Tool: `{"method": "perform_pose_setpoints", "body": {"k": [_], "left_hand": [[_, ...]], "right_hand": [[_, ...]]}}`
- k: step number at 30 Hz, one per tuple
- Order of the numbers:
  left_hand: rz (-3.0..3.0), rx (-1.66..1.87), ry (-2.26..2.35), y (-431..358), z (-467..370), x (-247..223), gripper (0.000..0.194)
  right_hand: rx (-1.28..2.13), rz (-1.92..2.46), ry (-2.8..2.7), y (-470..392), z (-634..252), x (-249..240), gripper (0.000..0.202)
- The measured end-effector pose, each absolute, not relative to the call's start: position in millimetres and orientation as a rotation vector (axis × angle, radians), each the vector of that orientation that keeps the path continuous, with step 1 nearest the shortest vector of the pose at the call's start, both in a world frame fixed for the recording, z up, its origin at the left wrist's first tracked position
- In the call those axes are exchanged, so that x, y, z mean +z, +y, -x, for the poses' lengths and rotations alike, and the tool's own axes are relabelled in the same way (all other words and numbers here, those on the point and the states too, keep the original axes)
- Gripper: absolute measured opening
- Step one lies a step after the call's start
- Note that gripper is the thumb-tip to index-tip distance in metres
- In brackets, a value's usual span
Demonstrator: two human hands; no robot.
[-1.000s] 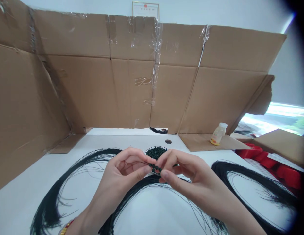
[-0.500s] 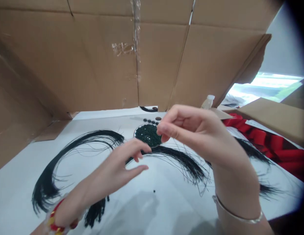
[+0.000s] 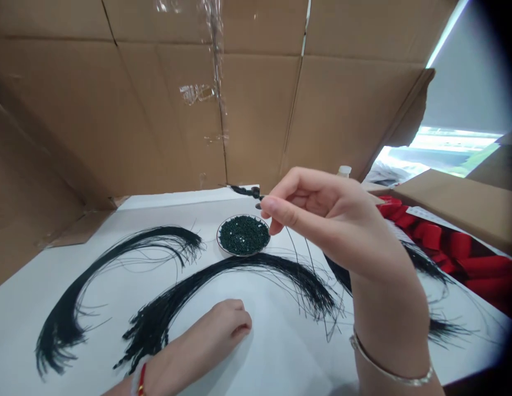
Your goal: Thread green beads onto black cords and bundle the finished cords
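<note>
My right hand [image 3: 322, 212] is raised above the table, thumb and index finger pinched together on a thin black cord [image 3: 292, 242]. Fine cord ends hang below the palm. A dark, lumpy beaded piece [image 3: 245, 191] shows just left of the fingertips; whether it joins the cord I cannot tell. My left hand [image 3: 225, 327] rests low on the white table, fingers curled under and closed. What they hold, if anything, is hidden. Beyond it lies a bundle of black cords [image 3: 227, 265] with knotted or beaded ends. A round dish [image 3: 217, 237] full of small dark green-black beads stands behind the bundle.
Another black cord bundle [image 3: 86, 275] curves across the left of the table [image 3: 281, 352]. More black cords [image 3: 429, 264] lie at the right, beside red items [image 3: 458, 247] in a box. Cardboard walls [image 3: 169, 121] enclose the back and left. A white-capped bottle [image 3: 344, 170] stands behind my right hand.
My left hand has come down toward me onto the table and its fingers have closed where a small black bead lay. My right hand keeps its pinch, barely moved. The view has shifted slightly.
</note>
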State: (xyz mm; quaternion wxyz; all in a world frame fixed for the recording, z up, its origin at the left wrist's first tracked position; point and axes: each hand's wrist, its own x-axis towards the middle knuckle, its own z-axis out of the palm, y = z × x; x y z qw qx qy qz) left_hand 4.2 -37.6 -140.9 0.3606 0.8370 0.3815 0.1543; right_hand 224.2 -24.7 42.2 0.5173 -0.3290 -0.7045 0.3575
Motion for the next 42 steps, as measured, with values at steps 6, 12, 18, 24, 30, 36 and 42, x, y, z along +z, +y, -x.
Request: {"method": "perform_pose_setpoints", "body": {"k": [6,12,18,24,30,36,42], "left_hand": [[-1.993,0.593,1.017,-13,5,-73,0.013],[-1.183,1.257,0.785,-4,23,4,0.016],[-0.811,1.305,0.669,-23,23,4,0.020],[-0.831,1.277,0.586,-26,23,0,0.017],[-0.878,1.349,0.721,-35,21,9,0.018],[-1.206,1.348,0.778,-29,36,3,0.011],[-1.343,1.377,0.864,-28,45,-1,0.009]], "right_hand": [[1.091,0.653,-1.681,-12,-225,37,0.021],[1.293,0.465,-1.642,-3,-203,23,0.026],[1.334,0.472,-1.733,-14,-183,14,0.028],[1.370,0.553,-1.697,-22,-180,13,0.030],[1.332,0.587,-1.700,-24,-179,13,0.027],[1.286,0.574,-1.757,-23,-180,12,0.028],[1.275,0.562,-1.776,-26,-180,14,0.027]]}}
